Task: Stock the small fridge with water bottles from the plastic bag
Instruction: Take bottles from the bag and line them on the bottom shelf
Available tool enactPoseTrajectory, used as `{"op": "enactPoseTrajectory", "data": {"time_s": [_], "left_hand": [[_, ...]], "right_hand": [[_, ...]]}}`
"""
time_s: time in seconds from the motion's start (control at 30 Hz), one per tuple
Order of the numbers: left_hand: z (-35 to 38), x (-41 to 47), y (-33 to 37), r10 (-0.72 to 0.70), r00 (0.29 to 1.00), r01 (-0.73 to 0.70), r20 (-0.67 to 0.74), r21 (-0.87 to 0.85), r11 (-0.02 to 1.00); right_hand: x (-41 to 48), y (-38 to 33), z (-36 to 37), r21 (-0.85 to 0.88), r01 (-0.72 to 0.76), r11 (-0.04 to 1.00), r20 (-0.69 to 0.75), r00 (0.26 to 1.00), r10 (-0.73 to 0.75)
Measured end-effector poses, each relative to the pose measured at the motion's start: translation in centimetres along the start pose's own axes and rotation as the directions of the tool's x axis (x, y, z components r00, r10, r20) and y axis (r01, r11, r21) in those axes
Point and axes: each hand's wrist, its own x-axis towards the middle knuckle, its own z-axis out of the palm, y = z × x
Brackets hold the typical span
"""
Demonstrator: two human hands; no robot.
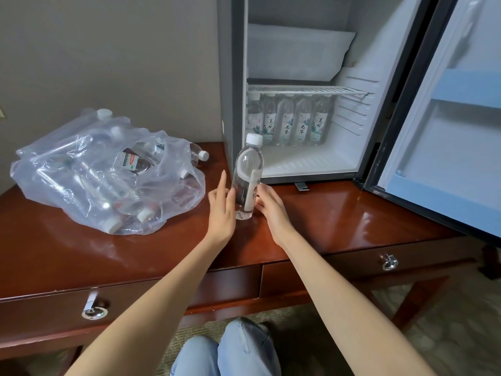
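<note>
A clear water bottle with a white cap stands upright on the wooden desk, just in front of the open small fridge. My right hand grips its lower right side at the label. My left hand is at its left side with fingers straight, the thumb by the bottle. Several labelled bottles stand in a row at the back of the fridge under the wire shelf. The clear plastic bag with several more bottles lies on the desk to the left.
The fridge door hangs open to the right, over the desk's right end. A loose bottle lies between bag and fridge. Two drawers with ring handles face me. My knees are below the desk edge.
</note>
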Motion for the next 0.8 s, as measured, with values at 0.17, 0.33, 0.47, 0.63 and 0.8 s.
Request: {"op": "enactPoseTrajectory", "data": {"time_s": [0.17,0.33,0.47,0.63,0.8], "left_hand": [[0.13,-0.75,-0.16,0.102,0.995,-0.1,-0.015,0.084,0.991],[0.23,-0.97,-0.06,0.127,0.989,-0.139,0.08,0.163,0.977],[0.22,-0.52,-0.46,0.115,0.992,-0.123,0.054,0.181,0.976],[0.13,-0.36,-0.43,0.096,0.994,-0.101,0.047,0.101,0.99],[0.16,-0.18,-0.55,0.143,0.985,-0.158,0.092,0.178,0.971]], "right_hand": [[0.02,0.04,-0.25,0.021,-0.006,1.0,-0.006,1.0,0.006],[-0.13,-0.01,-0.35,0.02,-0.002,1.0,-0.057,0.998,0.003],[-0.15,-0.06,-0.32,0.02,0.002,1.0,-0.034,0.999,-0.001],[-0.5,-0.61,0.3,-0.046,0.078,0.996,0.055,0.996,-0.075],[-0.67,-0.57,0.44,-0.073,0.058,0.996,0.019,0.998,-0.057]]}}
